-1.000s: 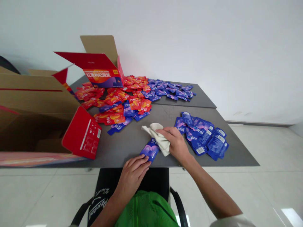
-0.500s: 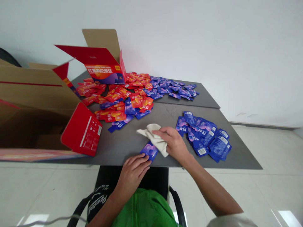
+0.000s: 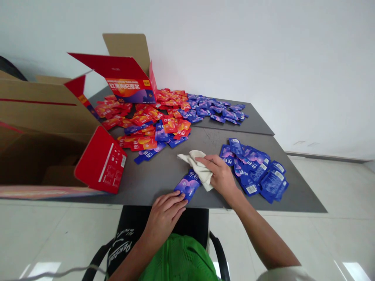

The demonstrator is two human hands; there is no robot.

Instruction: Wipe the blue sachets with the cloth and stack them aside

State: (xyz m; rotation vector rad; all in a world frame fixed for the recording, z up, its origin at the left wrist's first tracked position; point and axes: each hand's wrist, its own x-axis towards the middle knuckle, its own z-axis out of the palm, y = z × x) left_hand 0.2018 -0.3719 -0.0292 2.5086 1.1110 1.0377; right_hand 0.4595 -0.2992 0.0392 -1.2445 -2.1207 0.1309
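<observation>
A blue drink pouch (image 3: pixel 188 185) lies flat near the front edge of the table, its printed side up. The fingers of my left hand (image 3: pixel 168 208) hold its near end; the thumb is hidden. Bunched in my right hand (image 3: pixel 221 173) is a white cloth (image 3: pixel 199 166), which covers the right side of the pouch's far end. To the right of that hand spreads a loose pile of blue pouches (image 3: pixel 253 166), some with barcodes showing.
Red and orange pouches (image 3: pixel 143 115) are heaped at the back left, with more blue pouches (image 3: pixel 215 107) beside them. An open printed box (image 3: pixel 131 88) stands behind on the grey table (image 3: pixel 205 138). A large open carton (image 3: pixel 38 156) is at the left.
My right hand has moved a little right with the cloth, uncovering more of the pouch. The left hand stays at the pouch's near end.
</observation>
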